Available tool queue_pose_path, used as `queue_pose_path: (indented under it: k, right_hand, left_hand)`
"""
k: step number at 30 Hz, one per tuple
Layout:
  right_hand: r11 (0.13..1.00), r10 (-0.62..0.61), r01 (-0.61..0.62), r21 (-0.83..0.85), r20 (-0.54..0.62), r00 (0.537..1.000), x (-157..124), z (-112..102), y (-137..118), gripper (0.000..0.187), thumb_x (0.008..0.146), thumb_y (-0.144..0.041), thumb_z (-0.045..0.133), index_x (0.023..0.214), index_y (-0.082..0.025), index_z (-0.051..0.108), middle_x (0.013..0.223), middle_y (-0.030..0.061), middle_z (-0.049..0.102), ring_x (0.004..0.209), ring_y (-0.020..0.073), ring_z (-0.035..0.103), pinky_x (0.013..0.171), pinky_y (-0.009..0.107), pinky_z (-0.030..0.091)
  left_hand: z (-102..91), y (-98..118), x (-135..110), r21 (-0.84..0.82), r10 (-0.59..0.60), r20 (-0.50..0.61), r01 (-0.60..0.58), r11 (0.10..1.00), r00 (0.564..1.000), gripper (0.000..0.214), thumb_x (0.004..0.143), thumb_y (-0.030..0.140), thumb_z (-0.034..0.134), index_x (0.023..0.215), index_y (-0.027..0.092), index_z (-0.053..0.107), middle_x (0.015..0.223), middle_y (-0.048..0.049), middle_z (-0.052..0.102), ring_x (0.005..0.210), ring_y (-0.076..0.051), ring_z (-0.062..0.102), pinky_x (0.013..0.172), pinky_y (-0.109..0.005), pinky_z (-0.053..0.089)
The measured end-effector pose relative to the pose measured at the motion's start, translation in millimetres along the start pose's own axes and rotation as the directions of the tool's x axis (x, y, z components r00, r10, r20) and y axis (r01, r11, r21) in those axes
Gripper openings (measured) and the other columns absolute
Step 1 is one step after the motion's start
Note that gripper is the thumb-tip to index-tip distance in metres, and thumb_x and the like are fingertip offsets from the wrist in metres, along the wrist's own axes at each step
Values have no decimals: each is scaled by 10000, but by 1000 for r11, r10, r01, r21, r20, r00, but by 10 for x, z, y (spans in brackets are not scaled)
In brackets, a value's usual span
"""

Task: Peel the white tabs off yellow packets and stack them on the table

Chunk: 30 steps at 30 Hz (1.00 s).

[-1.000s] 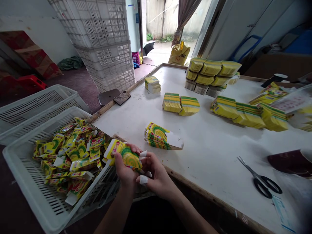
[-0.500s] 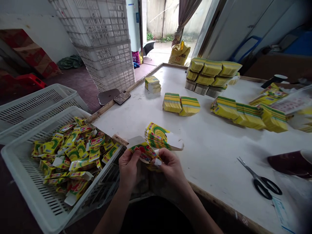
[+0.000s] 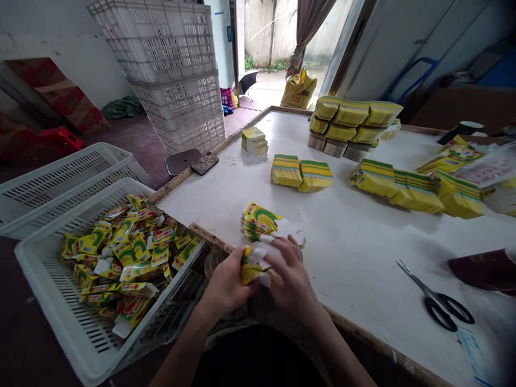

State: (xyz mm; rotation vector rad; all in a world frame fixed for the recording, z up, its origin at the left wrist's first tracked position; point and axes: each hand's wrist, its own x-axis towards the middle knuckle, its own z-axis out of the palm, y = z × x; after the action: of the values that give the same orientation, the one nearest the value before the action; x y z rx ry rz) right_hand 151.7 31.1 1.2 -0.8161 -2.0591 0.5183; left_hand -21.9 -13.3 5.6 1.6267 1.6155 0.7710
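1 carton [image 3: 249, 270]: left hand [image 3: 227, 286], right hand [image 3: 293, 275]

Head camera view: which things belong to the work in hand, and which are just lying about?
In hand: small yellow-green printed cardboard carton held by left hand and right hand; stack of flat printed cartons just beyond them; white slotted plastic crate of loose cartons.
Lying about: black-handled metal scissors; two flat phones side by side; dark maroon bowl; stacked white crates.

Yellow-green swirl carton [image 3: 250, 269], white basket [image 3: 48, 279], black-handled scissors [image 3: 439, 301]
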Motion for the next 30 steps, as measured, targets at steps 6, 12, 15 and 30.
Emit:
queue_pose_path:
  k: [6,12,15,30]
  right_hand:
    - [601,545,-478,640,110,831,-94,192,24,691,870,-471,626,1468,-246,362,1385,130,565,1222,312,581,1013,468,494]
    - [301,500,-606,737,419,758,-104,249,-52,460,892,-480,598,1297,-263,595,1129,86,714,1132,285,645,997,454,513]
    - [334,478,-606,722,425,769,-49,206,-32,484,870,-505,636,1300,-289,594,1147,77,706,1153,281,633,1041,474,474]
    - [939,191,-219,266,126,973,-121,222,87,498,930,-97,445,1386,-263,554,1497,128,474,1362,283,483,1084,440,449]
  left_hand:
    - [192,-31,-31,94,145,-143,-132,987,979,659,735,413,745,1266,226,403,1056,-82,681,958,-287,680,802,-384,538]
    - [217,-51,-28,170,371,-97,-352,921,924,722,796,287,693,1392,269,285,1307,-126,560,1159,-278,605,934,-381,504]
    - [200,-55,-25,167,377,-108,-357,919,920,679,755,219,700,1325,269,334,1266,-108,565,1123,-269,619,899,-362,517]
    - [283,-192,-3,232,141,-249,-82,969,958,573,674,132,617,1204,204,410,1158,-129,603,1061,-308,607,892,-480,507]
